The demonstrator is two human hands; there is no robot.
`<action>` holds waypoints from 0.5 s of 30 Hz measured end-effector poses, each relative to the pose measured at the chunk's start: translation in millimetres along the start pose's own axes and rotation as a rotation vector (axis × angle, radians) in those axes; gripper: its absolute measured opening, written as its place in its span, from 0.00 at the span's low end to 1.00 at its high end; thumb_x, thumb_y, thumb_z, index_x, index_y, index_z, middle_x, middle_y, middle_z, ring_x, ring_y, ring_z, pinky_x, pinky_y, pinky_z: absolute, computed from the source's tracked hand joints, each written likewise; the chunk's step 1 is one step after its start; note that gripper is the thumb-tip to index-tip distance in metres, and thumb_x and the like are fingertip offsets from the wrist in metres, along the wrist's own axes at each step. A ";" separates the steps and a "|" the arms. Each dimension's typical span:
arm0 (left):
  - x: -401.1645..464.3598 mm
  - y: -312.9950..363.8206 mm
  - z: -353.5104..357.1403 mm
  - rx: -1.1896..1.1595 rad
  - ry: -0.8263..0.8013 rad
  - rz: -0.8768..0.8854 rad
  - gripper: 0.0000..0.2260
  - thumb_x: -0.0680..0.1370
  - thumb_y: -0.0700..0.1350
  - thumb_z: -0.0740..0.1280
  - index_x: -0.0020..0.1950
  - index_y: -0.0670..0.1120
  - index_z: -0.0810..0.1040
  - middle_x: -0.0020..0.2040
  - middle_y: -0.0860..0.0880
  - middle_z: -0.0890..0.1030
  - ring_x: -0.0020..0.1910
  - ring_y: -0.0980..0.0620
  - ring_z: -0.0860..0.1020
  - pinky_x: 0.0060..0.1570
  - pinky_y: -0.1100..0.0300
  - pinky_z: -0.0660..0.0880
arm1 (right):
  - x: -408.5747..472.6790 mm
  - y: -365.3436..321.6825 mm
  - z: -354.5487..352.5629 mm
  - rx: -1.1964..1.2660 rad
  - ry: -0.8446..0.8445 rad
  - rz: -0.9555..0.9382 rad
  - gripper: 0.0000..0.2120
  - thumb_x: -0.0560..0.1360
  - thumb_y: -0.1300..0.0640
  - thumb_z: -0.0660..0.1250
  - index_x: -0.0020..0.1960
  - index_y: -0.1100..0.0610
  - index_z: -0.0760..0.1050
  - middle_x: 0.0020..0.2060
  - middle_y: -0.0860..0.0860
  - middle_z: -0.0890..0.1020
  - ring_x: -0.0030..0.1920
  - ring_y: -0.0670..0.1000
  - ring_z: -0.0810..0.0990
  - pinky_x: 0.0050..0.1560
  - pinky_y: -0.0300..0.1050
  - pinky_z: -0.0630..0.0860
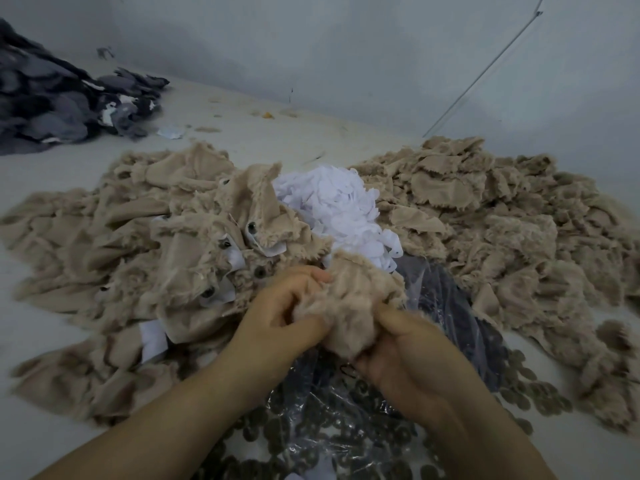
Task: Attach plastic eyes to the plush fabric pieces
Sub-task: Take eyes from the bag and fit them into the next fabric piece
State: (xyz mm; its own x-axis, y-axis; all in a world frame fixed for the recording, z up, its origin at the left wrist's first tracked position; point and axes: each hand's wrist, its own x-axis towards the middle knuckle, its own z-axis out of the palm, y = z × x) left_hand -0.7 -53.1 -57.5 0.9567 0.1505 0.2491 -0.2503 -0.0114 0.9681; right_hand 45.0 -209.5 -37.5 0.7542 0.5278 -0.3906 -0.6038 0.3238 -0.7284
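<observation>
On a pale grey work surface [52,174] against a plain grey wall [346,46], two bare hands work a tan fuzzy plush fabric piece [360,306].

Seen from the head camera, the left hand [284,317] and right hand [405,348] both curl around the piece from either side, fingers clamped into its pile, just above a clear plastic bag of dark round parts [346,427]. A heap of tan plush pieces fitted with dark plastic eyes [145,258] lies to the left, a second tan pile [502,220] to the right, white cut fabric scraps [339,202] between them. Dark grey fabric [52,98] sits well apart at far left.
</observation>
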 end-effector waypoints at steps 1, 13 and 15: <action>0.2 -0.7 -1.5 0.028 0.006 0.001 0.11 0.68 0.51 0.68 0.33 0.44 0.78 0.53 0.46 0.79 0.60 0.52 0.77 0.57 0.56 0.74 | 0.9 0.1 -1.9 0.002 -0.003 -0.004 0.21 0.73 0.60 0.67 0.64 0.67 0.76 0.56 0.63 0.84 0.57 0.62 0.84 0.52 0.56 0.83; 5.7 -6.5 6.0 -0.108 0.179 -0.181 0.17 0.64 0.41 0.77 0.49 0.54 0.80 0.46 0.46 0.84 0.44 0.46 0.83 0.42 0.54 0.81 | -1.3 5.5 -3.0 -0.151 0.007 -0.177 0.13 0.65 0.60 0.74 0.48 0.63 0.81 0.49 0.63 0.84 0.48 0.60 0.85 0.49 0.56 0.83; 6.0 -5.6 4.6 -0.087 0.225 -0.150 0.16 0.68 0.37 0.75 0.46 0.57 0.81 0.42 0.47 0.81 0.39 0.48 0.80 0.38 0.54 0.80 | 0.2 3.7 -2.3 -0.035 0.039 -0.145 0.24 0.68 0.59 0.72 0.60 0.70 0.75 0.58 0.68 0.81 0.59 0.66 0.81 0.63 0.65 0.77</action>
State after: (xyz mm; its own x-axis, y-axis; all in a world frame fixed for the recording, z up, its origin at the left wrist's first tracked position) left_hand 7.1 -56.6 -61.2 0.9295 0.3597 0.0817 -0.1295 0.1108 0.9854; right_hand 43.5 -210.0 -41.6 0.8429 0.4464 -0.3005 -0.4786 0.3666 -0.7978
